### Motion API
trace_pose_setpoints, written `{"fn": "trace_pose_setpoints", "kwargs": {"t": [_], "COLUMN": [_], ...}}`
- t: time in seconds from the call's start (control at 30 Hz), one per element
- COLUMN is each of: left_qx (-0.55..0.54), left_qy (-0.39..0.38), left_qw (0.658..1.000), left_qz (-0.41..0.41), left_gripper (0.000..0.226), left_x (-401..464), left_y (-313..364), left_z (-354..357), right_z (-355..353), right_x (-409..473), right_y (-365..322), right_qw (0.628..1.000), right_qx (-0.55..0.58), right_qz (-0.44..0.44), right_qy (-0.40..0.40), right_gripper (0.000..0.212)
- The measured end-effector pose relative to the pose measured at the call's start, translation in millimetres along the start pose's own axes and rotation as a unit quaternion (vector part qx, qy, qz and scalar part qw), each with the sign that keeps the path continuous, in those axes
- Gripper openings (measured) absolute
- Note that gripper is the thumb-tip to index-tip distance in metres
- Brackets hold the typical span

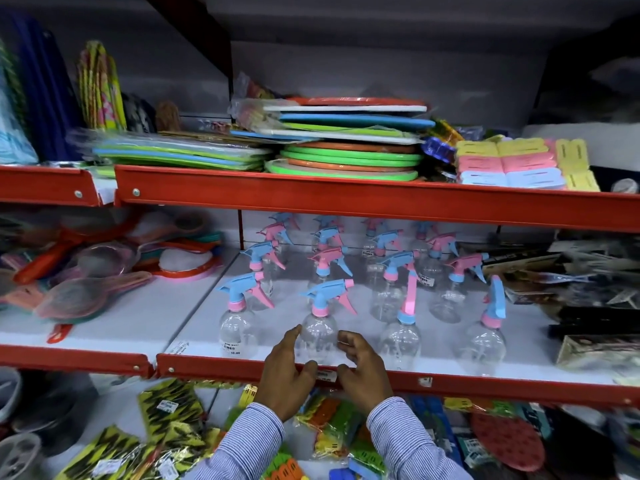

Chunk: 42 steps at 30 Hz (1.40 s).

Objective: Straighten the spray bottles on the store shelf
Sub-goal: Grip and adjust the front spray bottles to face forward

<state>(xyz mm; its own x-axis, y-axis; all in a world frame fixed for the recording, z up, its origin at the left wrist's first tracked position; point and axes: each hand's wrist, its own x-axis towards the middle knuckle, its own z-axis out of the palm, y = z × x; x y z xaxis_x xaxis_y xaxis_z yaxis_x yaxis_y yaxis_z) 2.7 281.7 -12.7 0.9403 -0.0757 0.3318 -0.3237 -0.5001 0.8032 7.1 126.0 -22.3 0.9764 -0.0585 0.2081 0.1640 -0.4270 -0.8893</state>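
Clear, empty-looking plastic, the front-edge spray bottle (318, 332) should be light and tippy, best held round its belly, where the left hand (285, 368) and right hand (363, 367) flank it, fingers (348, 337) released.

Two bare hands — the left hand (285, 370) and the right hand (363, 370) — emerge from long shirt sleeves (408, 441) in fine blue-and-white stripes (narrow, closely spaced), with cuffs ending at the wrists — no rings or watch visible.
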Motion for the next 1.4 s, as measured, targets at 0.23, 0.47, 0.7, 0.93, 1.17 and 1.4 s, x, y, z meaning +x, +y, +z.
{"fn": "trace_pose_setpoints", "kwargs": {"t": [0.23,0.47,0.7,0.93,1.17,1.4], "left_qx": [-0.001,0.000,-0.034,-0.036,0.016,0.039], "left_qy": [-0.008,0.055,0.025,-0.011,0.023,0.032], "left_qw": [1.000,0.997,0.990,0.997,0.999,0.999], "left_qz": [-0.011,0.045,0.136,0.064,0.035,-0.020], "left_gripper": [0.063,0.058,0.042,0.055,0.051,0.062], "left_x": [0,-13,-20,-10,-8,-6], "left_y": [-2,-9,16,45,63,72], "left_z": [-2,-2,44,96,121,128], "right_z": [1,-12,-68,-113,-129,-139], "right_x": [0,-34,-52,-23,2,-10], "right_y": [2,16,43,56,58,59], "right_qw": [1.000,0.987,0.951,0.989,0.997,0.999], "right_qx": [-0.013,0.036,0.027,0.013,-0.054,-0.020], "right_qz": [-0.007,-0.044,-0.044,0.018,0.030,-0.016], "right_qy": [0.012,0.148,0.304,0.149,-0.045,-0.044], "right_gripper": [0.057,0.054,0.043,0.053,0.067,0.048]}}
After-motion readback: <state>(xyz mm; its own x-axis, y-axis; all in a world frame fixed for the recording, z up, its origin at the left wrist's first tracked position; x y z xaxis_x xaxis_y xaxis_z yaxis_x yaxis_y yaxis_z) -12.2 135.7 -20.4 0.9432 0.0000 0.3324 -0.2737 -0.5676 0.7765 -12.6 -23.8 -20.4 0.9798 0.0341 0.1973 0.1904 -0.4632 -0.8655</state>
